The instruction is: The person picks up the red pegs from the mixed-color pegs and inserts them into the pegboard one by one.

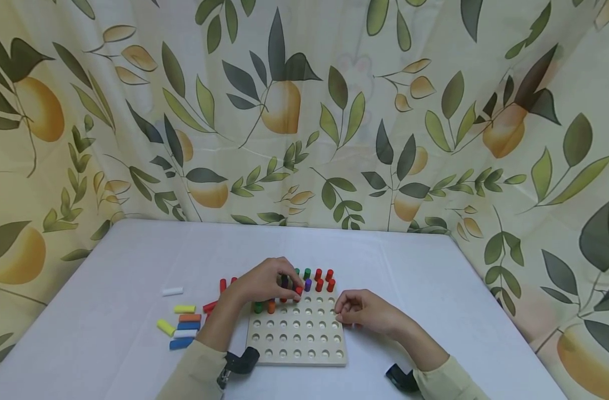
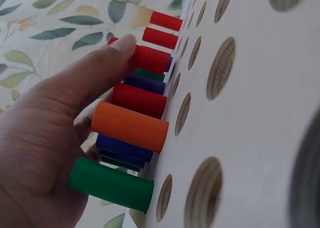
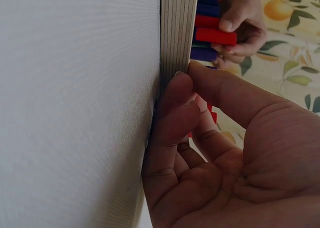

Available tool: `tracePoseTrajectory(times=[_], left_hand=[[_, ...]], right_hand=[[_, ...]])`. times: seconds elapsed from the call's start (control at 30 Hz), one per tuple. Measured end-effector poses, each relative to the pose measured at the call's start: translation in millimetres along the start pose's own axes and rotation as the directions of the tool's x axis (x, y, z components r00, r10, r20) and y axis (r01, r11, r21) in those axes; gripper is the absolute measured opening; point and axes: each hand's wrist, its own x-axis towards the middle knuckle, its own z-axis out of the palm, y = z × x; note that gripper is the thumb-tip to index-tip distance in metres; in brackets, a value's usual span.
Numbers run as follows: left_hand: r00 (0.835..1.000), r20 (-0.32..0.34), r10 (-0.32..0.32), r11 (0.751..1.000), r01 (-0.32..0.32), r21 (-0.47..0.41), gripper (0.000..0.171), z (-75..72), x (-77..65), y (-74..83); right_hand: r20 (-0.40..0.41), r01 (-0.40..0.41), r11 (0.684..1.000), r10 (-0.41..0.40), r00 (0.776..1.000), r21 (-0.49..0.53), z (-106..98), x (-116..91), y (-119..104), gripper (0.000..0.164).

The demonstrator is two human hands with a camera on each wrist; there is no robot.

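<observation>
My left hand (image 1: 258, 283) pinches a red peg (image 2: 150, 58) between thumb and fingers, upright over the wooden pegboard (image 1: 304, 345). In the left wrist view the peg's lower end is close to the board's face. An orange peg (image 2: 130, 127) and a green peg (image 2: 112, 184) stand in holes beside this hand. My right hand (image 1: 367, 312) holds the board's right edge, its thumb at the top face and its curled fingers against the layered side (image 3: 177, 32). Red pegs (image 1: 331, 285) and a purple peg (image 1: 308, 285) stand in the far rows.
Loose pegs lie on the white table left of the board: a yellow peg (image 1: 184, 309), a white peg (image 1: 172, 291), a blue peg (image 1: 182, 343), a red peg (image 1: 210, 306) and several others. Empty holes fill the board's near rows. A leaf-and-fruit patterned curtain (image 1: 314, 183) hangs behind the table.
</observation>
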Motion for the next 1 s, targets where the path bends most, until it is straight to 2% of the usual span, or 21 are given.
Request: tracePoseTrajectory(times=[0.23, 0.53, 0.83, 1.0], left_hand=[[1.0, 0.012, 0.001, 1.0, -0.001, 0.011, 0.016, -0.7, 0.3, -5.9], [0.999, 0.035, 0.012, 1.0, -0.013, 0.015, 0.015, -3.3, 0.3, -5.7], [0.998, 0.066, -0.003, 0.996, -0.003, 0.092, 0.015, -3.9, 1.3, -5.4], [0.997, 0.067, -0.021, 0.995, 0.015, 0.099, 0.015, -3.0, 0.6, -7.2]], right_hand=[[0.001, 0.001, 1.0, -0.001, 1.0, -0.001, 0.0, 0.9, 0.0, 0.011], [-0.002, -0.01, 1.0, 0.01, 1.0, -0.005, -0.1, 0.8, -0.5, 0.012], [-0.011, -0.014, 1.0, 0.014, 1.0, -0.003, -0.3, 1.7, 1.8, 0.013], [-0.005, -0.01, 1.0, 0.01, 1.0, 0.002, 0.1, 2.1, 3.6, 0.013]])
